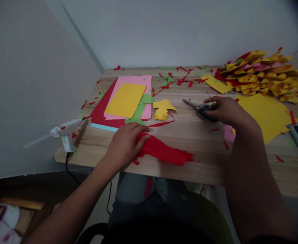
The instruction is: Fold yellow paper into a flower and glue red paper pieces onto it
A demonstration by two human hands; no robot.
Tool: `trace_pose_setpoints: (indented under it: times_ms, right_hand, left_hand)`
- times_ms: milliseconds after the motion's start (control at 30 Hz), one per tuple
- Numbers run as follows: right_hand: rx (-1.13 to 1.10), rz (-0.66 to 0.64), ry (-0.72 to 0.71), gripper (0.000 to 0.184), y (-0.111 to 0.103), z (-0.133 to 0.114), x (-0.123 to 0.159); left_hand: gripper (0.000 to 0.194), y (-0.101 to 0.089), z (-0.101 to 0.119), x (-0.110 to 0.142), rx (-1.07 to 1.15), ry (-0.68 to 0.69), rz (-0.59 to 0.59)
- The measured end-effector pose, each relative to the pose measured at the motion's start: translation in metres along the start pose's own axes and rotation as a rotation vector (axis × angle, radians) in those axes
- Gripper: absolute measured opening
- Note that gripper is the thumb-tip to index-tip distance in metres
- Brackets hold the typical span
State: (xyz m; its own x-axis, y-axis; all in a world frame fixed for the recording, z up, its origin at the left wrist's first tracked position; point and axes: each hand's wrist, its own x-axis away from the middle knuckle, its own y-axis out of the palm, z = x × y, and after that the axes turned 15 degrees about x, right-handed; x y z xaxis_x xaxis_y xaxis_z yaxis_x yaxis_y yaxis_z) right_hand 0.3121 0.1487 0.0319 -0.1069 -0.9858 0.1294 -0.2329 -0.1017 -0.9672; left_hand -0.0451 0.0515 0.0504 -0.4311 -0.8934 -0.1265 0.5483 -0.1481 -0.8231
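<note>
In the head view, the left hand was near the middle of the frame, a bit to the left. It lay on the left end of a red paper strip, with its fingers bent. I could not tell if it was pinching the paper or just pressing on it. The strip lay low in the middle of the frame, near the front edge of the wooden table.

The right hand was right of the middle, at the dark handles of the scissors. Its fingers were curled a little, but I could not tell how tightly they held on. The blades pointed to the upper left.

Between the hands sat a yellow paper shape. A yellow sheet lay on pink and red paper, left of the middle, with a green paper piece beside it. A white glue gun stood at the left. In the upper right was a big bunch of folded yellow paper. Little red and green scraps were scattered along the back of the table.
</note>
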Motion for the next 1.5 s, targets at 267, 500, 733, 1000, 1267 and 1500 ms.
trace_pose_setpoints:
  times_ms: [267,500,733,1000,1267,1500]
  right_hand:
    - [-0.522,0.225,-0.088,0.06,0.007,-0.022,0.068]
    - [-0.091,0.014,-0.275,0.052,0.037,-0.02,0.133]
    - [-0.07,0.041,-0.317,0.042,0.038,-0.014,0.172]
    - [-0.045,0.037,-0.189,0.055,0.044,0.002,0.2]
    - [-0.14,-0.234,0.047,0.05,0.031,0.013,0.241]
    - [-0.559,-0.571,0.267,0.039,0.033,-0.004,0.27]
  left_hand:
    - [0.029,0.046,0.008,0.044,-0.006,-0.023,-0.124]
    - [0.035,0.053,-0.02,0.055,0.147,0.102,-0.079]
    - [0.045,0.05,-0.016,0.051,0.07,0.071,-0.066]
    - [0.023,0.054,0.032,0.042,0.183,0.334,0.142]
    - [0.027,0.081,0.032,0.015,0.175,0.135,0.061]
    - [0.045,0.097,0.038,0.027,0.085,0.058,0.016]
